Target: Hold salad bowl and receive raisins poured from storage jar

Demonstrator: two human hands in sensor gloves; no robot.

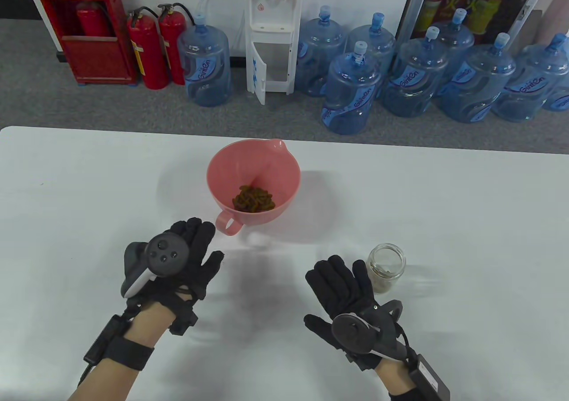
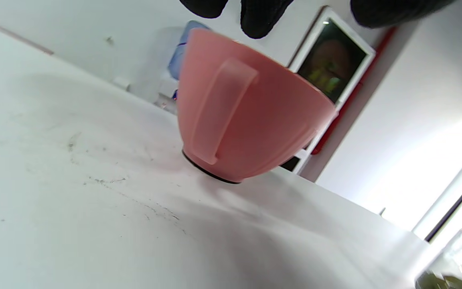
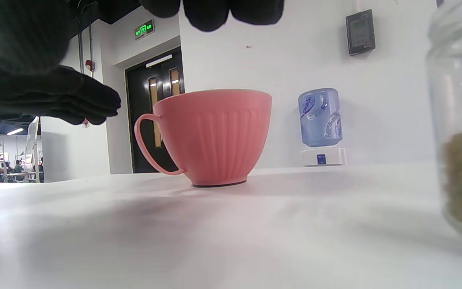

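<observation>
The salad bowl, pink with a loop handle and a pouring lip, is standing upright near the middle of the white table, its handle pointing toward the person. A small heap of raisins is lying at its bottom. In the right wrist view the bowl is sitting flat on its dark base ring, handle to that view's left.

The left hand is hovering just short of the handle, palm down, fingers straight and spread a little, gripping nothing; whether its fingertips are touching the handle cannot be told from the table view. In the left wrist view the fingertips are hanging above the bowl's rim with a gap showing.

The storage jar, clear glass and lidless, is standing upright to the right of the bowl and nearer the person, well apart from it, with a low layer of raisins inside. The right hand is lying flat just beside the jar on its left, fingers extended and holding nothing.

Beyond the table, water bottles, a dispenser and red fire extinguishers are standing on the floor.
</observation>
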